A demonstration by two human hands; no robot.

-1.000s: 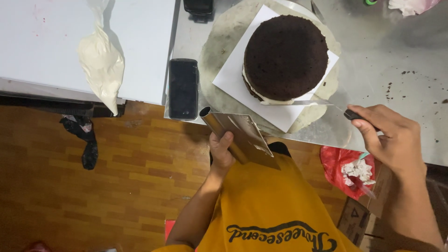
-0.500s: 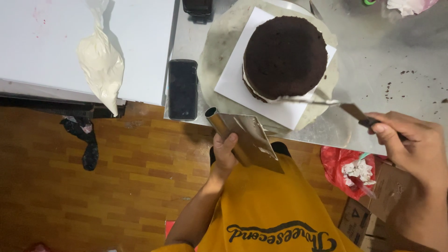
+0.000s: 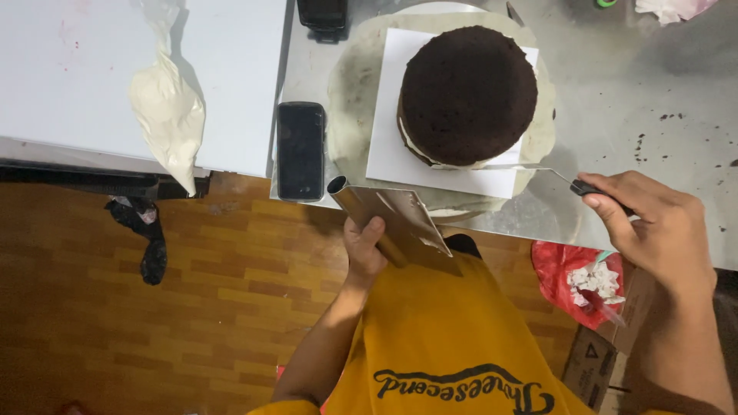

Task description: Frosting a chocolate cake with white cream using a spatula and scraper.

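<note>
On the steel worktop (image 3: 653, 84), a round dark chocolate cake (image 3: 467, 94) sits on a white square board (image 3: 400, 154), which rests on a round turntable (image 3: 350, 92). A band of white cream shows along the cake's lower near side. The right hand (image 3: 661, 230) is at the near right of the cake, its fingers closed around the dark handle of an offset palette knife (image 3: 538, 170). The thin blade reaches leftward, low and about level, to the near base of the cake, where it lies along the cream line above the board; whether it touches the cake cannot be told.

The left hand (image 3: 365, 250) is off the near edge of the worktop, in front of the person's yellow apron (image 3: 446, 330). Its fingers and thumb are clamped on a flat metal bench scraper (image 3: 392, 219) with a rolled tube handle, held tilted, its handle end just beside the worktop edge and near the turntable, clear of the cake.

A black phone (image 3: 300, 150) lies face up at the left edge of the worktop, just beside the turntable. On the adjoining white table (image 3: 69, 84) to the left lies a filled piping bag (image 3: 167, 115) of white cream, its tip pointing over the near edge. Below, on the wooden floor (image 3: 154, 338), a black cloth (image 3: 146, 238) lies crumpled, and a red plastic bag (image 3: 576, 277) holding white paper sits under the worktop at right.
</note>
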